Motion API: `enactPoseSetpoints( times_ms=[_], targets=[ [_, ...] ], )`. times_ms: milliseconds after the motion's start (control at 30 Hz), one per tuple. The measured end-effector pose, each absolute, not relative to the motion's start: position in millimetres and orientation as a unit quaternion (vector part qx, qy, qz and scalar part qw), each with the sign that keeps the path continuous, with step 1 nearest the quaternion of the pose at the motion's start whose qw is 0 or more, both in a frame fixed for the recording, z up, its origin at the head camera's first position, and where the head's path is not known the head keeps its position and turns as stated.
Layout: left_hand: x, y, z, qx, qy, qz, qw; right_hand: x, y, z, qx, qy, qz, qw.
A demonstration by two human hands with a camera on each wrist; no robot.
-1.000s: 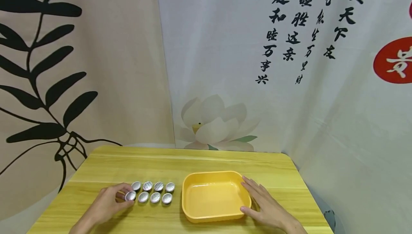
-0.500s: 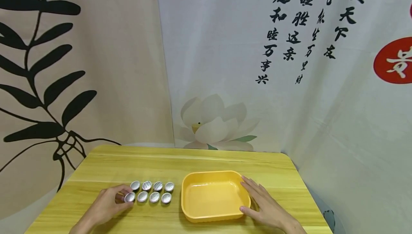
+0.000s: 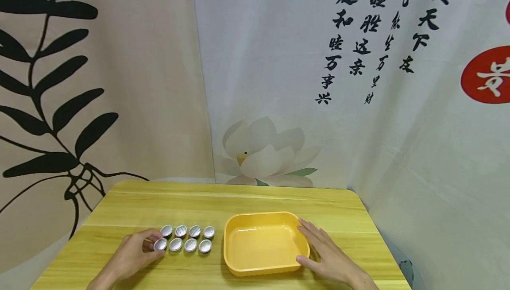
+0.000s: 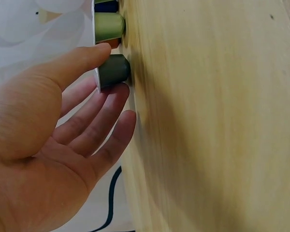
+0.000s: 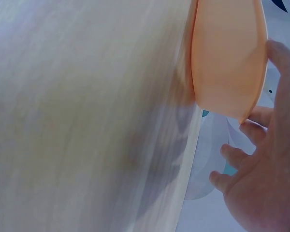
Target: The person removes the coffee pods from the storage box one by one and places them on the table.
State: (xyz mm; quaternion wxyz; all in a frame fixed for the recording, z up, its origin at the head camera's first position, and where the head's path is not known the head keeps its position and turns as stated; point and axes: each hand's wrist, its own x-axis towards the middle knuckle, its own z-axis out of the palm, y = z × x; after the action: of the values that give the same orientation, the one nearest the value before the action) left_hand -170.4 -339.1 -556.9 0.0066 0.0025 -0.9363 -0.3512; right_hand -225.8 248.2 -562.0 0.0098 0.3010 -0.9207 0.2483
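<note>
Several coffee capsules (image 3: 190, 245) stand foil side up in two rows on the table. At the left end of the near row, my left hand (image 3: 129, 254) pinches one dark green coffee capsule (image 4: 114, 71) between thumb and fingers. In the left wrist view its base is right at the tabletop. A light green coffee capsule (image 4: 109, 26) stands just beyond the thumb. On the other side, my right hand (image 3: 328, 257) touches the right rim of a yellow plastic tray (image 3: 266, 271), fingers spread and nearly straight. That tray looks orange in the right wrist view, with thumb and fingertips along its edge.
The wood-grain table (image 3: 167, 201) has rounded far corners. Behind it hangs a cloth backdrop (image 3: 271, 82) with printed leaves, a lotus and black writing. The tray stands to the right of the capsules, with a strip of table between them.
</note>
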Motion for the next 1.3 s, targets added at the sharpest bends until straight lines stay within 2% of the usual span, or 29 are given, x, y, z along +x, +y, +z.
enactPoseSetpoints(
  times_ms=[333,567,833,1133,1300],
  targets=[
    [-169.3,-338.3,-557.3,0.012,-0.929,-0.37,0.014,-226.4,247.7,-561.8,0.302,-0.921,0.244,0.014],
    [-166.1,-342.6,-553.4,0.032,-0.932,-0.361,-0.002,-226.4,247.7,-560.3,0.296,-0.922,0.25,0.0],
    [-158.9,-350.8,-543.0,0.007,-0.939,-0.345,-0.005,-228.3,248.1,-558.1,0.299,-0.92,0.252,-0.001],
    [-154.9,-343.8,-543.6,-0.03,-0.959,-0.278,0.048,-226.6,247.4,-554.8,0.298,-0.925,0.236,0.016],
    [-150.0,-340.1,-543.2,-0.043,-0.96,-0.265,0.086,-227.6,247.3,-552.7,0.314,-0.917,0.24,0.052]
  ],
)
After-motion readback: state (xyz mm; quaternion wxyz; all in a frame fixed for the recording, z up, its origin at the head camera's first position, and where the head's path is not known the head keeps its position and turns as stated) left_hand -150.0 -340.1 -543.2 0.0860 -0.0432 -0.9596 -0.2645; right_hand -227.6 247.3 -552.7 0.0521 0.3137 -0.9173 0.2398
